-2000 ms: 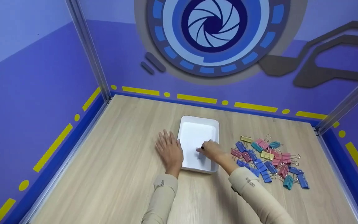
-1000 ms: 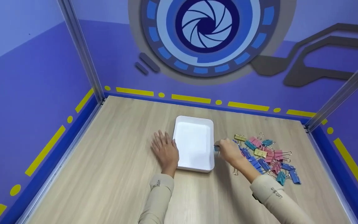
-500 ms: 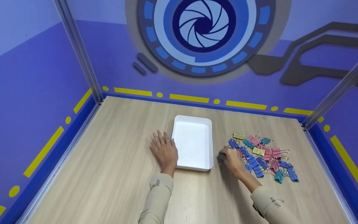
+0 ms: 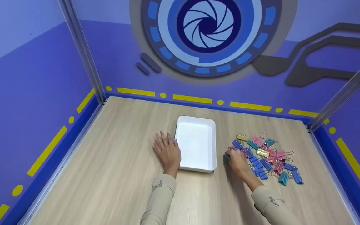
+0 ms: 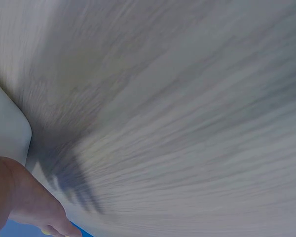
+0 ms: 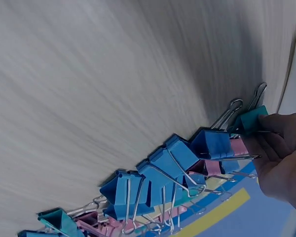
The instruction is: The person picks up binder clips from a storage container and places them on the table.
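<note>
My left hand (image 4: 168, 153) lies with straight, spread fingers against the left side of the white tray (image 4: 213, 137). In the left wrist view, a little of the hand (image 5: 29, 197) shows beside the tray's pale corner (image 5: 7, 128). My right hand (image 4: 238, 162) is at the near left edge of a heap of binder clips. Between its thumb and fingers it pinches a teal binder clip (image 6: 251, 120), whose wire handles stick out. A blue binder clip (image 6: 212, 143) lies right beside those fingers. The right hand hides some of the heap in the head view.
The heap, right of the tray, mixes blue clips (image 4: 256, 162), pink clips (image 4: 279, 167), yellow clips (image 4: 262, 152) and teal clips (image 4: 283, 178). Purple walls (image 4: 36, 103) enclose the wooden table (image 4: 114, 162) at the back and sides.
My right hand has moved from inside the tray out over its right side to the heap's left edge, bringing the teal binder clip along. My left hand stays by the tray.
</note>
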Demonstrator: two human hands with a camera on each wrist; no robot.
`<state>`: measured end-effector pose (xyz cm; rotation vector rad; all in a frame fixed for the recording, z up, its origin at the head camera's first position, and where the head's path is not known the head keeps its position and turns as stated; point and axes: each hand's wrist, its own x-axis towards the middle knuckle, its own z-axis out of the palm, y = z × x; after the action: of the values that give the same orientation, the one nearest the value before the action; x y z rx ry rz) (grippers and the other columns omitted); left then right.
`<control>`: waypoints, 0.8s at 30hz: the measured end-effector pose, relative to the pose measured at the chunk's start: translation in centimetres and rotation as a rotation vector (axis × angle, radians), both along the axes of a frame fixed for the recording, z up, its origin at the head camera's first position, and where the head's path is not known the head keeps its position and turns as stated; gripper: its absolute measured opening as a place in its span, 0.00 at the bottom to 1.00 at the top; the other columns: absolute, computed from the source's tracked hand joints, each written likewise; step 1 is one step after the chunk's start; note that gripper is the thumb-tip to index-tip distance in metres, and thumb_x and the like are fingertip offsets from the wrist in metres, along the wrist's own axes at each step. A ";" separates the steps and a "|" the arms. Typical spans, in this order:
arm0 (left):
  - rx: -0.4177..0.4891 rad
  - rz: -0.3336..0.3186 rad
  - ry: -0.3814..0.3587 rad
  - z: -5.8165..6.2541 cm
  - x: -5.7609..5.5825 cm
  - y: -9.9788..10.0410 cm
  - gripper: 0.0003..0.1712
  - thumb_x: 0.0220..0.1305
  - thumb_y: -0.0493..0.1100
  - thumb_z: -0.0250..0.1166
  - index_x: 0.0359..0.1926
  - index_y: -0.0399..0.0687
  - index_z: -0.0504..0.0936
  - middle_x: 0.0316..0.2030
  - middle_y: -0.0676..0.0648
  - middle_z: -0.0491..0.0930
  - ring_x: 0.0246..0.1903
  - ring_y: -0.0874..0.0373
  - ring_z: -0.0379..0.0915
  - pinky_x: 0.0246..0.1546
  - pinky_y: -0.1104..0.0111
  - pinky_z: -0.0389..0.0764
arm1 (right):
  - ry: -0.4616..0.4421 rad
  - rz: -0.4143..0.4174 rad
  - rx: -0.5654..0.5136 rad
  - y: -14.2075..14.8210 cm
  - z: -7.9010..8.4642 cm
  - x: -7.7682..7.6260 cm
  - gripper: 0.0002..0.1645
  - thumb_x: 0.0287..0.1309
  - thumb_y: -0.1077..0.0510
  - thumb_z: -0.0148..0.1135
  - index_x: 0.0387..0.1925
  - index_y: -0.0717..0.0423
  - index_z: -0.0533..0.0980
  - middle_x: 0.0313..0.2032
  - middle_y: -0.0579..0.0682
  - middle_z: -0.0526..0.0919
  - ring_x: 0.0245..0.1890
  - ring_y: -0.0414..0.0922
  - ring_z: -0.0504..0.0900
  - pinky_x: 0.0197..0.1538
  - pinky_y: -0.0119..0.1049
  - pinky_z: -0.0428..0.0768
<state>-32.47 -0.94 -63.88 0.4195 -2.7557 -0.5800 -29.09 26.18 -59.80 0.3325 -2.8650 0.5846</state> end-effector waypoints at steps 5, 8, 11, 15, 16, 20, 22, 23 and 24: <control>0.008 0.005 -0.009 0.2 0.0 -0.1 0.32 0.80 0.55 0.47 0.77 0.47 0.64 0.81 0.42 0.53 0.82 0.42 0.42 0.80 0.44 0.49 | -0.056 -0.051 -0.009 0.0 0.2 -0.7 0.15 0.56 0.79 0.58 0.37 0.67 0.87 0.39 0.63 0.90 0.39 0.56 0.90 0.43 0.53 0.88; 0.009 0.014 -0.001 0.2 0.0 -0.1 0.32 0.80 0.55 0.48 0.77 0.47 0.65 0.80 0.42 0.54 0.82 0.42 0.42 0.80 0.44 0.50 | -0.053 -0.046 -0.002 0.0 0.2 -0.9 0.16 0.56 0.79 0.57 0.38 0.68 0.87 0.41 0.64 0.90 0.42 0.60 0.90 0.45 0.55 0.88; 0.004 0.016 -0.001 0.2 -0.1 0.0 0.32 0.80 0.55 0.47 0.77 0.47 0.64 0.81 0.42 0.53 0.82 0.42 0.42 0.80 0.43 0.50 | -0.026 -0.035 0.004 0.1 -0.1 -1.0 0.16 0.55 0.79 0.57 0.37 0.67 0.87 0.39 0.63 0.90 0.42 0.61 0.90 0.46 0.55 0.87; 0.003 0.008 -0.003 0.1 -0.1 0.3 0.32 0.80 0.56 0.47 0.77 0.47 0.64 0.80 0.41 0.54 0.81 0.42 0.43 0.79 0.42 0.51 | 0.017 -0.032 -0.006 0.4 -0.5 -0.8 0.14 0.51 0.79 0.59 0.32 0.66 0.86 0.34 0.61 0.90 0.37 0.60 0.90 0.41 0.55 0.87; 0.003 0.008 -0.002 0.1 -0.2 0.4 0.32 0.80 0.56 0.47 0.77 0.47 0.64 0.80 0.41 0.54 0.81 0.41 0.43 0.79 0.42 0.51 | 0.022 -0.031 -0.010 0.5 -0.5 -0.8 0.14 0.51 0.80 0.60 0.32 0.65 0.86 0.33 0.61 0.90 0.36 0.60 0.90 0.40 0.55 0.87; -0.020 0.021 0.014 0.1 -0.2 0.4 0.31 0.80 0.56 0.48 0.76 0.48 0.66 0.79 0.41 0.57 0.80 0.41 0.47 0.78 0.41 0.55 | 0.012 -0.025 -0.009 0.6 -0.5 -1.0 0.13 0.49 0.79 0.61 0.31 0.65 0.86 0.31 0.60 0.90 0.33 0.56 0.89 0.37 0.54 0.88; -0.025 0.024 0.011 0.1 -0.2 0.3 0.31 0.80 0.55 0.49 0.76 0.48 0.66 0.79 0.41 0.57 0.80 0.41 0.47 0.78 0.42 0.54 | -0.023 -0.029 -0.009 0.6 -0.4 -1.1 0.14 0.49 0.79 0.61 0.32 0.65 0.87 0.32 0.59 0.90 0.32 0.53 0.88 0.38 0.53 0.88; -0.026 0.024 0.006 0.1 -0.2 0.2 0.31 0.80 0.56 0.48 0.76 0.48 0.66 0.79 0.41 0.57 0.81 0.41 0.46 0.78 0.42 0.54 | -0.044 -0.031 -0.009 0.6 -0.3 -1.2 0.14 0.49 0.79 0.61 0.32 0.65 0.87 0.33 0.59 0.90 0.32 0.52 0.87 0.37 0.52 0.88; -0.026 0.024 0.002 0.2 -0.1 0.1 0.31 0.80 0.56 0.48 0.76 0.48 0.66 0.79 0.41 0.57 0.81 0.41 0.46 0.78 0.42 0.54 | -0.065 -0.036 -0.008 0.5 -0.2 -1.3 0.14 0.49 0.79 0.61 0.33 0.64 0.87 0.33 0.59 0.90 0.32 0.51 0.86 0.37 0.52 0.88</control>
<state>-32.62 -0.80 -63.72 0.4449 -2.7493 -0.5378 -30.36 26.72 -60.00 0.2653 -2.9229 0.6107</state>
